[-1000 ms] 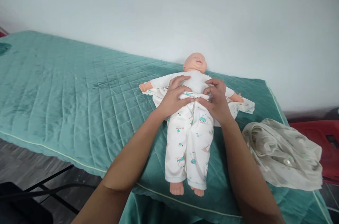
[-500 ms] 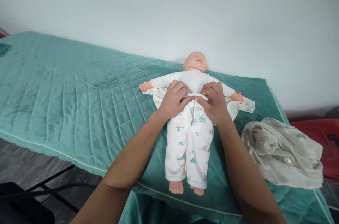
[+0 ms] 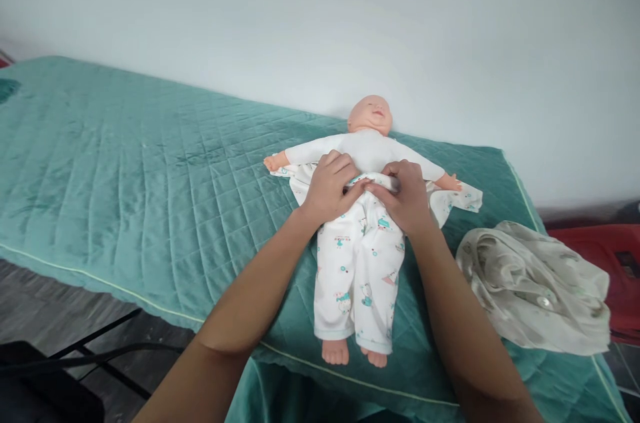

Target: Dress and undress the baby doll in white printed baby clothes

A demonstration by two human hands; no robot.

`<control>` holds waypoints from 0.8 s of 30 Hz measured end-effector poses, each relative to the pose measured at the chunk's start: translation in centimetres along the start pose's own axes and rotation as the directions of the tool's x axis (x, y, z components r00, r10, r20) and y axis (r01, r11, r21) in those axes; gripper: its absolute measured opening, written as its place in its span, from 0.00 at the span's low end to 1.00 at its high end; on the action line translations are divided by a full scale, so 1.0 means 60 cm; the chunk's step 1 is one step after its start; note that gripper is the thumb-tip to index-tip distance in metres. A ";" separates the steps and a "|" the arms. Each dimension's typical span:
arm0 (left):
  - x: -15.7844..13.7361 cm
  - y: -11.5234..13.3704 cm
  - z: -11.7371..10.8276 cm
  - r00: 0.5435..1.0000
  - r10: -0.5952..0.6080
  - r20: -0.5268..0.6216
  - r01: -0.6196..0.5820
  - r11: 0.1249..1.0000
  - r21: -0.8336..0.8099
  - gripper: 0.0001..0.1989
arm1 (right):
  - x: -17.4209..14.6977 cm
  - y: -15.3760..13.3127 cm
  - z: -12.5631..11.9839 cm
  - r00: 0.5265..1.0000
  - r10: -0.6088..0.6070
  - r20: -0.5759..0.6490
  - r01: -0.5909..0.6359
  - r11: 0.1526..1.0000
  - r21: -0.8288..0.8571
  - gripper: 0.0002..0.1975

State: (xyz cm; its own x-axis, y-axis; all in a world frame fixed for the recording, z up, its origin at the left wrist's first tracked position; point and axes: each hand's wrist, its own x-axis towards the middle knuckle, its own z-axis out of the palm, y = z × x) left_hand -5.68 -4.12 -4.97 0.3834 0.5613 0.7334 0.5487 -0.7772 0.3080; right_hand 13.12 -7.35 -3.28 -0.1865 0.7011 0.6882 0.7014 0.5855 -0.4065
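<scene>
- Left hand (image 3: 329, 186) and right hand (image 3: 407, 195) grip the waistband (image 3: 376, 179) across the doll (image 3: 371, 151).
- Trousers (image 3: 357, 269) cover the doll's legs.
- Uneven tugging could twist the waistband or drag the doll askew.

This is an indoor room; whether home or training room, I cannot tell. A plain pale-grey wall (image 3: 320, 16) fills the upper frame, a green quilted cover (image 3: 150, 176) lies across the middle, and a grey streaked floor (image 3: 35, 303) appears at lower left.
</scene>
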 end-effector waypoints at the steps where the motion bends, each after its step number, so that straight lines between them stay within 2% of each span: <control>1: 0.000 0.001 0.000 1.000 -0.001 -0.003 0.001 1.000 0.019 0.17 | 0.000 0.000 0.000 1.000 -0.022 0.004 0.022 1.000 -0.001 0.13; 5: 0.000 0.004 0.003 0.999 -0.013 -0.040 0.015 0.999 0.052 0.21 | 0.000 0.004 0.002 0.995 -0.096 0.009 0.096 0.995 -0.023 0.13; 9: -0.001 0.006 0.003 0.998 -0.010 -0.069 0.014 0.999 0.044 0.23 | 0.000 0.004 0.001 0.994 -0.108 0.024 0.109 0.992 -0.058 0.17; 16: -0.006 0.007 0.001 0.997 -0.033 -0.077 0.033 0.999 -0.008 0.24 | 0.000 -0.002 -0.002 0.995 -0.041 0.088 0.050 0.993 -0.104 0.23; 20: -0.009 0.007 -0.005 0.994 -0.101 -0.037 0.102 0.995 0.009 0.25 | 0.000 -0.002 -0.003 0.993 -0.013 0.120 0.030 0.990 -0.137 0.24; 24: -0.027 0.017 -0.017 0.983 -0.175 -0.053 0.175 0.985 -0.006 0.27 | -0.003 0.000 -0.002 0.991 -0.013 0.133 0.035 0.986 -0.164 0.25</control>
State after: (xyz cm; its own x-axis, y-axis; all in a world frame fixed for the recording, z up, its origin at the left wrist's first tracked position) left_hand -6.51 -6.11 -5.26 0.2417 0.6729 0.6991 0.6028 -0.6687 0.4352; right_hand 13.24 -7.49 -3.33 -0.2859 0.7414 0.6072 0.7980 0.5350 -0.2776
